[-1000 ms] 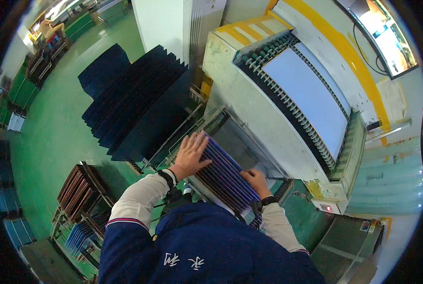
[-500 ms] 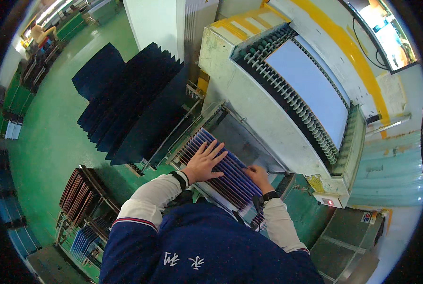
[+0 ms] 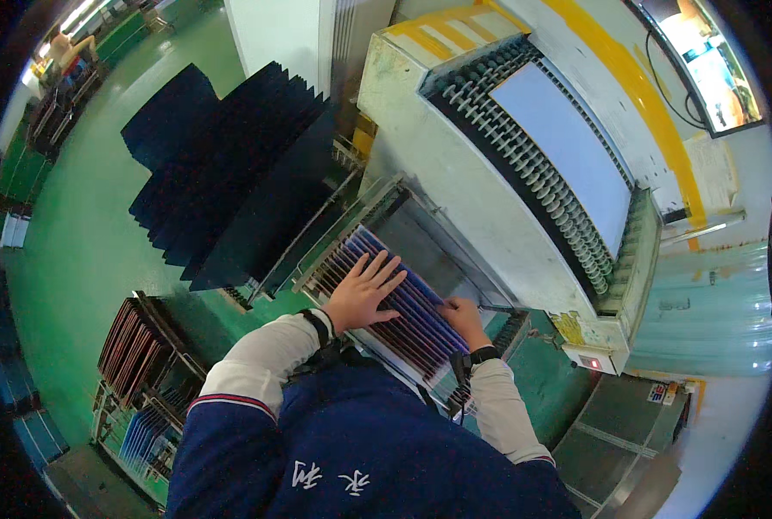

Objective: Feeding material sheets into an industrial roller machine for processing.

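Note:
Several thin panels with blue-purple edges stand side by side in a metal rack in front of me. My left hand lies over their upper edges with its fingers spread, holding nothing. At the right end of the row, my right hand has its fingers curled and closed at the edge of the far-side panel. Its fingertips are partly hidden, but they seem to pinch that edge.
Beyond the rack stands a roller machine carrying a pale flat panel. Large dark boards stand upright at the left. A rack of brown panels is at lower left, a grey cabinet at lower right, and a screen at upper right.
The whole view has shifted slightly, so the surroundings sit a little further left. Both hands keep about the same places on the panels.

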`<control>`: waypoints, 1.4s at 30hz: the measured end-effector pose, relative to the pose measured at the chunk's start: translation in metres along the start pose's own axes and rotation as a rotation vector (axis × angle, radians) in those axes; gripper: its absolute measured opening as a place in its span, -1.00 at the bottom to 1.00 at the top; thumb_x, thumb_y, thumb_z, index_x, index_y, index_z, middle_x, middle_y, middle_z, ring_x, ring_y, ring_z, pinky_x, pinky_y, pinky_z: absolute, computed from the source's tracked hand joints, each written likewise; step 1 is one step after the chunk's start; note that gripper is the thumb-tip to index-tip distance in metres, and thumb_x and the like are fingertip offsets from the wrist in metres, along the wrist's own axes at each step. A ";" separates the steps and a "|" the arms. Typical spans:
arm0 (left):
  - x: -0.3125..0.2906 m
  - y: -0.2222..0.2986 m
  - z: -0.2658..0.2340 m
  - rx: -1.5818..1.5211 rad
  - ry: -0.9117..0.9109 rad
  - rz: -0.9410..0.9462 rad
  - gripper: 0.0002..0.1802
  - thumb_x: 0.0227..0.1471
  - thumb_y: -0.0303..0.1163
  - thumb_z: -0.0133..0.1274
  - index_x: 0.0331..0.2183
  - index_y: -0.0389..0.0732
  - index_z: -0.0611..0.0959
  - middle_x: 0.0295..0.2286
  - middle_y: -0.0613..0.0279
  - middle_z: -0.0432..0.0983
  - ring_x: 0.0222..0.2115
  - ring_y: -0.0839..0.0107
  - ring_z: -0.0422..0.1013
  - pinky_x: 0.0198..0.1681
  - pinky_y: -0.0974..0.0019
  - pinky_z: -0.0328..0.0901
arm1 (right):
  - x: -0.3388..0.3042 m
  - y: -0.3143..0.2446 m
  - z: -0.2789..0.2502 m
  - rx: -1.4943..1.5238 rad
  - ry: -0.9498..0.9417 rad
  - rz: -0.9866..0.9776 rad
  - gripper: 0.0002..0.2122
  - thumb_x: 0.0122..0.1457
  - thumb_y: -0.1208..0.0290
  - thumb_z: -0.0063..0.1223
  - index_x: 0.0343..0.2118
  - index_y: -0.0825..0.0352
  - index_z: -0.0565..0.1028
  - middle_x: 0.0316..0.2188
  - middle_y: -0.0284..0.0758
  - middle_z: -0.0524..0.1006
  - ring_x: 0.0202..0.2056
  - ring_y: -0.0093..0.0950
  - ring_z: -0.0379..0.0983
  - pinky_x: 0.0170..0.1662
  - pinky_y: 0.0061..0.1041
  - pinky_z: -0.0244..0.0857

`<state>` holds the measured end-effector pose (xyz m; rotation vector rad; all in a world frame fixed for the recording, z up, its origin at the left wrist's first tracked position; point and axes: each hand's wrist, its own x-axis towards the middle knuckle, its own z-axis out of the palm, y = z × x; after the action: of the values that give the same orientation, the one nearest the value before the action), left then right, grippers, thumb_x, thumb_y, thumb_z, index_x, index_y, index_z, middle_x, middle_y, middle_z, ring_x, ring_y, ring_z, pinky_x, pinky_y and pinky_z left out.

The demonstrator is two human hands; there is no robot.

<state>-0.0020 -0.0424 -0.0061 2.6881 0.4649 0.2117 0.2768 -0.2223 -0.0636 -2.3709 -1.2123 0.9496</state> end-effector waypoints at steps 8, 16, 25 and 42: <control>-0.010 0.000 0.006 0.005 0.051 0.004 -0.04 0.10 0.24 0.10 0.37 -0.05 0.26 0.39 0.05 0.02 0.42 -0.03 -0.12 0.43 -0.19 -0.20 | -0.004 0.002 0.007 -0.061 0.100 -0.182 -0.67 0.08 0.10 0.24 -0.33 0.33 0.66 -0.39 0.01 0.61 -0.31 -0.05 0.59 -0.23 -0.15 0.39; -0.008 0.001 0.004 0.037 0.061 -0.008 -0.06 0.09 0.24 0.11 0.35 -0.04 0.29 0.38 0.04 0.05 0.40 -0.05 -0.08 0.42 -0.20 -0.16 | -0.009 -0.025 -0.001 -0.343 0.167 -0.237 -0.74 0.13 0.19 0.09 -0.39 0.32 0.62 -0.40 0.03 0.59 -0.28 0.10 0.53 -0.21 0.06 0.35; -0.004 0.003 0.002 0.027 0.051 -0.015 -0.12 0.08 0.21 0.12 0.29 -0.08 0.39 0.28 -0.01 0.23 0.37 -0.04 -0.01 0.41 -0.17 -0.13 | -0.064 -0.090 -0.084 -0.313 0.275 -0.308 -0.74 0.11 0.21 0.15 -0.46 0.34 0.58 -0.46 0.01 0.56 -0.36 0.07 0.52 -0.30 0.01 0.33; 0.017 0.007 -0.008 0.104 -0.040 -0.038 -0.07 0.14 0.29 0.04 0.37 0.00 0.26 0.36 0.06 0.09 0.41 0.01 -0.10 0.43 -0.12 -0.16 | -0.101 -0.054 -0.265 1.371 0.717 -0.237 -0.65 0.18 0.56 0.14 0.05 0.36 0.51 -0.07 -0.20 0.58 0.00 -0.31 0.51 -0.04 -0.30 0.45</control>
<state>0.0143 -0.0396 0.0055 2.7763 0.5282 0.1255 0.3822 -0.2661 0.2013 -1.1875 -0.2868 0.4562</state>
